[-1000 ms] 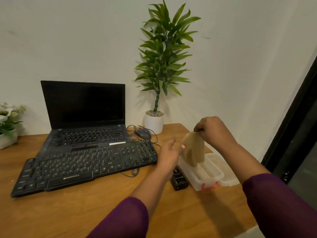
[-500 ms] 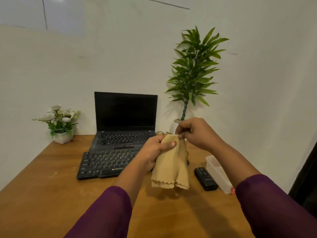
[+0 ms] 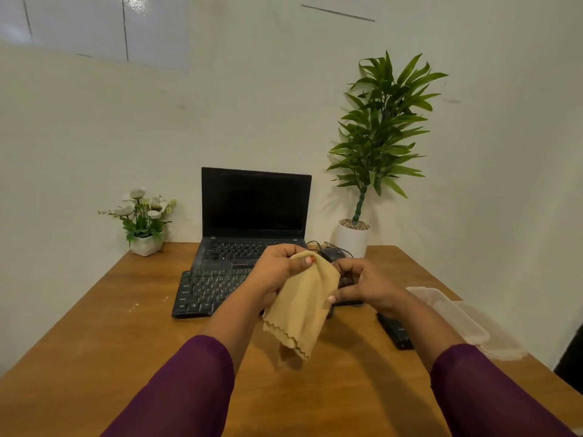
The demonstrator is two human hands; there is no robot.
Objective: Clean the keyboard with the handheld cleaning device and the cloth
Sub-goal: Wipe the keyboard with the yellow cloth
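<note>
Head view: the cloth (image 3: 303, 310) is held above the table's (image 3: 94, 342) middle, gripped on top by the left hand (image 3: 277, 272) and pinched at its side by the right hand (image 3: 369, 288). The keyboard (image 3: 205, 291) behind is judged not yet wiped; the handheld cleaning device (image 3: 396, 332) lies unheld near the right edge.

Both hands pinch tan cloth (image 3: 301, 305) above keyboard (image 3: 208, 290): left hand (image 3: 277, 272), right hand (image 3: 366, 287). Black cleaning device (image 3: 396, 331) beside right wrist.
</note>
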